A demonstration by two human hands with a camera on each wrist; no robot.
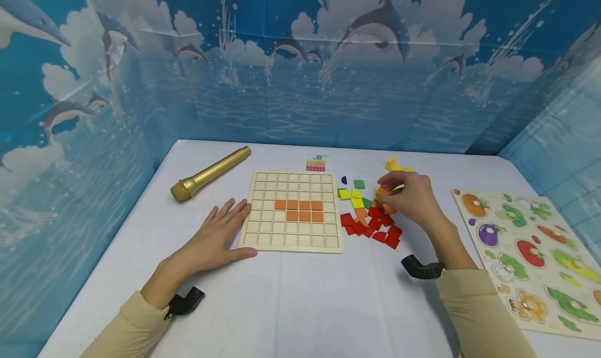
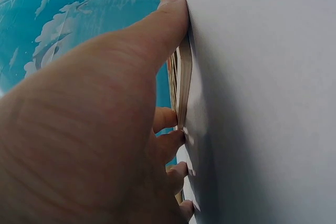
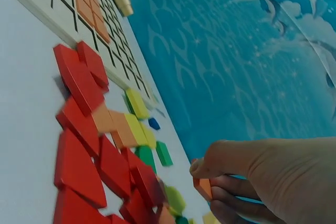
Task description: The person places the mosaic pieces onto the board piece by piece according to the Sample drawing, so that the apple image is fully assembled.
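A pale wooden grid board [image 1: 291, 240] lies flat on the white table. Two rows of orange square tiles [image 1: 304, 205] fill cells near its middle. My left hand [image 1: 206, 246] rests on the table with fingers spread, its fingertips and thumb right at the board's left edge. Thumb and fingers of my right hand [image 1: 413, 199] pinch an orange tile [image 3: 201, 187] above the loose pieces. Below that hand lies a pile of red tiles [image 1: 375, 223], with yellow tiles [image 1: 358, 203], a green tile [image 1: 359, 184] and more orange ones around it.
A small printed pattern card [image 1: 317, 163] lies behind the board. At the back left is a gold microphone [image 1: 211, 172]. A vegetable puzzle board [image 1: 502, 290] takes up the table's right side. Yellow pieces [image 1: 394, 165] sit beyond my right hand, and a dolphin-print curtain [image 1: 281, 102] hangs behind.
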